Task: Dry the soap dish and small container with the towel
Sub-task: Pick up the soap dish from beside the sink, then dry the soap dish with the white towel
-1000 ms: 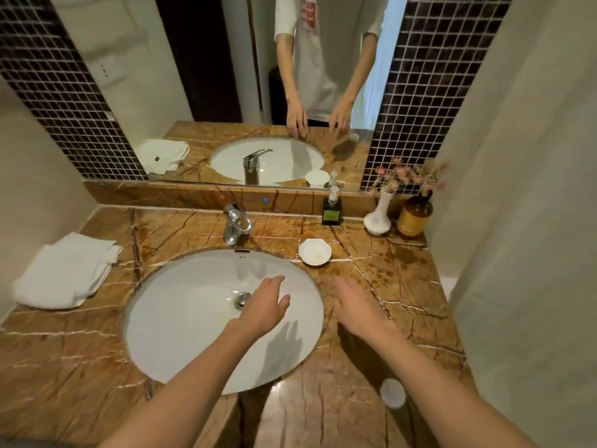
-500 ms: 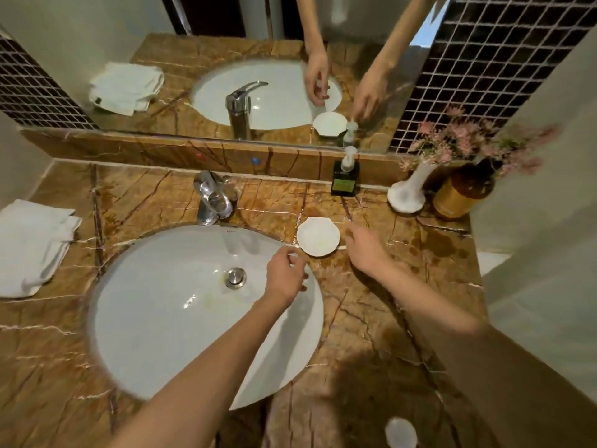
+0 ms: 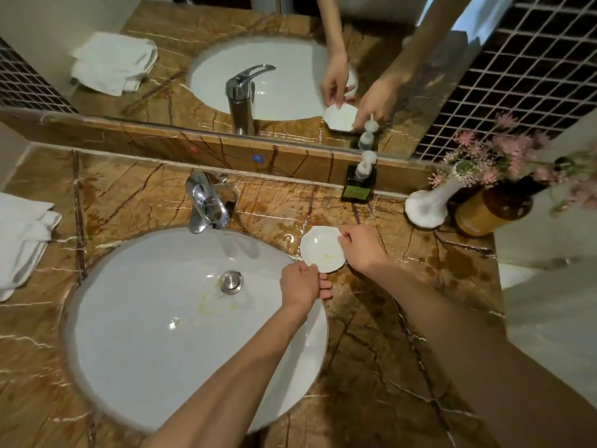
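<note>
Two bare forearms reach in from the near edge of the brown marble counter (image 3: pixel 371 367), the left one crossing over the white oval basin (image 3: pixel 161 318). The left hand (image 3: pixel 302 284) is curled at the basin's right rim, its fingers pinching the near edge of the soap dish (image 3: pixel 321 250); the right hand (image 3: pixel 361 248) closes its fingertips on the dish's right edge, so both hands have hold of it. The dish sits just beside the basin's right rim, between the basin and the back of the counter; whether it rests on the marble or is slightly raised I cannot tell. It is small, white and glossy, shallow, with a faceted, many-sided rim, and a faint yellowish smear shows near its middle. Yellowish streaks also lie in the basin beside the metal drain plug (image 3: pixel 231 281). At the left edge of the counter a folded white towel (image 3: pixel 19 240) lies well apart from the hands. Behind the basin stands the chrome tap (image 3: pixel 206 205). Along the back edge, to the right, stand a dark pump bottle (image 3: pixel 358 184), a white vase (image 3: pixel 428 203) of pink flowers and an amber jar (image 3: pixel 491 211). The mirror (image 3: pixel 258 59) above repeats the hands and the dish
</note>
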Action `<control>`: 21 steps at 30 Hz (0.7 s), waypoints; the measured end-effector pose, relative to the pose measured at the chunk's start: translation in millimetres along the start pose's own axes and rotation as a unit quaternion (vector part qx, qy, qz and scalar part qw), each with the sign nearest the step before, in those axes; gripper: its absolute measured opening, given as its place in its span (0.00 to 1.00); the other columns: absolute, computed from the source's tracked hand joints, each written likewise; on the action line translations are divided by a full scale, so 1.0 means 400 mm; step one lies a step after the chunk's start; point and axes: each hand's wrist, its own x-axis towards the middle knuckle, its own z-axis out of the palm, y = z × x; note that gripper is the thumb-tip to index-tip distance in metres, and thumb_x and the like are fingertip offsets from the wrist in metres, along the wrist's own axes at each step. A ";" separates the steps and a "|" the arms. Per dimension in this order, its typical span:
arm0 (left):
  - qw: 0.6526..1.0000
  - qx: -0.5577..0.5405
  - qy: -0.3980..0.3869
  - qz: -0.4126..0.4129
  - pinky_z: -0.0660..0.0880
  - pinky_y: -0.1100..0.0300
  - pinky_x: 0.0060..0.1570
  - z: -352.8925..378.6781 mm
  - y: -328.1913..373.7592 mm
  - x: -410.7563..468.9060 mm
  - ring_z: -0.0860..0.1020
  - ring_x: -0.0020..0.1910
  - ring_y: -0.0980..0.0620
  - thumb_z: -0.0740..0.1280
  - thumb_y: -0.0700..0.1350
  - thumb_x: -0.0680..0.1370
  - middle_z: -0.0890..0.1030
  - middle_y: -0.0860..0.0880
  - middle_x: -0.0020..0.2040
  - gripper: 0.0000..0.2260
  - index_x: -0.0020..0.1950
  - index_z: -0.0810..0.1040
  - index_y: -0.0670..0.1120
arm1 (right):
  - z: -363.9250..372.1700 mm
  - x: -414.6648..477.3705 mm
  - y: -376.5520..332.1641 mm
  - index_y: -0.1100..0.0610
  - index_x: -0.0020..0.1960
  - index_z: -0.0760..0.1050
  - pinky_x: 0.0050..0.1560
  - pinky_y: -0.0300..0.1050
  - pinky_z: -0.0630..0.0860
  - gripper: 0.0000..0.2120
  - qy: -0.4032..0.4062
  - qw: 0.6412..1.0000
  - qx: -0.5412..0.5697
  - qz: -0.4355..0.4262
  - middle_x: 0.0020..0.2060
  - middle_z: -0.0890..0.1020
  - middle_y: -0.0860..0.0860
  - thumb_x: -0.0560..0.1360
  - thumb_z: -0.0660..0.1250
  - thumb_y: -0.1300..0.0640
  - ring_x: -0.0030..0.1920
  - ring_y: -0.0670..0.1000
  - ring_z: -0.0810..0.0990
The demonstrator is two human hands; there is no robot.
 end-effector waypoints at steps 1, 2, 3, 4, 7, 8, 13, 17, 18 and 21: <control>1.000 -0.005 0.005 -0.001 0.81 0.55 0.27 -0.002 -0.001 -0.001 0.79 0.23 0.49 0.59 0.39 0.80 0.81 0.41 0.34 0.10 0.41 0.74 0.38 | -0.001 -0.003 -0.004 0.55 0.34 0.68 0.34 0.46 0.66 0.16 0.002 1.000 -0.001 -0.007 0.33 0.72 0.53 0.81 0.58 0.58 0.33 0.50 0.68; 1.000 -0.009 0.008 -0.004 0.81 0.55 0.28 -0.006 -0.004 -0.003 0.80 0.24 0.48 0.59 0.40 0.80 0.82 0.41 0.35 0.10 0.42 0.75 0.37 | -0.002 -0.006 -0.010 0.55 0.34 0.67 0.33 0.46 0.65 0.16 0.004 1.000 -0.004 -0.015 0.32 0.72 0.53 0.81 0.58 0.58 0.32 0.50 0.68; 1.000 -0.015 0.010 -0.007 0.81 0.56 0.28 -0.011 -0.007 -0.006 0.81 0.25 0.48 0.59 0.40 0.80 0.83 0.41 0.36 0.11 0.43 0.76 0.36 | -0.003 -0.009 -0.018 0.54 0.33 0.66 0.33 0.46 0.66 0.16 0.004 1.000 -0.007 -0.025 0.32 0.72 0.52 0.81 0.58 0.59 0.32 0.50 0.68; 1.000 -0.025 0.013 -0.012 0.80 0.58 0.28 -0.018 -0.009 -0.009 0.81 0.26 0.48 0.59 0.40 0.80 0.83 0.41 0.36 0.11 0.42 0.76 0.36 | -0.003 -0.012 -0.028 0.54 0.33 0.67 0.33 0.47 0.66 0.16 0.001 0.999 -0.009 -0.035 0.31 0.72 0.52 0.80 0.59 0.59 0.32 0.50 0.68; 0.994 -0.091 0.027 -0.045 0.78 0.61 0.26 -0.046 -0.016 -0.019 0.82 0.26 0.50 0.59 0.38 0.79 0.83 0.43 0.33 0.10 0.41 0.77 0.37 | 0.007 -0.024 -0.067 0.54 0.30 0.66 0.31 0.46 0.65 0.18 0.001 0.997 -0.034 -0.071 0.29 0.72 0.51 0.79 0.60 0.60 0.31 0.50 0.69; 0.990 -0.125 0.027 -0.063 0.78 0.62 0.26 -0.059 -0.017 -0.023 0.81 0.26 0.51 0.60 0.37 0.78 0.83 0.43 0.32 0.09 0.42 0.77 0.37 | 0.015 -0.027 -0.083 0.53 0.29 0.66 0.31 0.45 0.65 0.19 0.000 0.996 -0.042 -0.085 0.28 0.72 0.51 0.79 0.60 0.60 0.31 0.50 0.69; 0.936 -0.313 -0.005 -0.162 0.76 0.65 0.22 -0.140 -0.020 -0.053 0.80 0.23 0.53 0.60 0.34 0.78 0.82 0.41 0.32 0.06 0.47 0.76 0.33 | 0.063 -0.047 -0.190 0.54 0.30 0.68 0.38 0.51 0.77 0.16 -0.042 0.984 -0.106 -0.134 0.33 0.77 0.57 0.76 0.57 0.60 0.36 0.58 0.77; 0.858 -0.460 -0.063 -0.221 0.76 0.66 0.24 -0.211 -0.034 -0.067 0.79 0.21 0.53 0.59 0.31 0.78 0.79 0.41 0.28 0.08 0.40 0.73 0.35 | 0.106 -0.073 -0.276 0.58 0.36 0.71 0.36 0.50 0.78 0.09 -0.046 0.966 -0.180 -0.179 0.33 0.77 0.57 0.74 0.57 0.62 0.36 0.59 0.79; 0.849 -0.472 -0.069 -0.226 0.76 0.67 0.25 -0.223 -0.039 -0.070 0.79 0.21 0.54 0.59 0.30 0.77 0.79 0.42 0.26 0.08 0.39 0.73 0.35 | 0.115 -0.080 -0.293 0.59 0.37 0.72 0.35 0.49 0.77 0.08 -0.044 0.961 -0.194 -0.194 0.33 0.76 0.56 0.74 0.58 0.63 0.36 0.58 0.79; 0.844 -0.480 -0.070 -0.230 0.77 0.67 0.26 -0.251 -0.052 -0.077 0.79 0.22 0.54 0.62 0.30 0.76 0.79 0.43 0.24 0.06 0.39 0.74 0.36 | 0.131 -0.096 -0.334 0.63 0.46 0.75 0.37 0.49 0.72 0.06 -0.027 0.944 -0.242 -0.225 0.38 0.74 0.57 0.75 0.60 0.64 0.39 0.58 0.76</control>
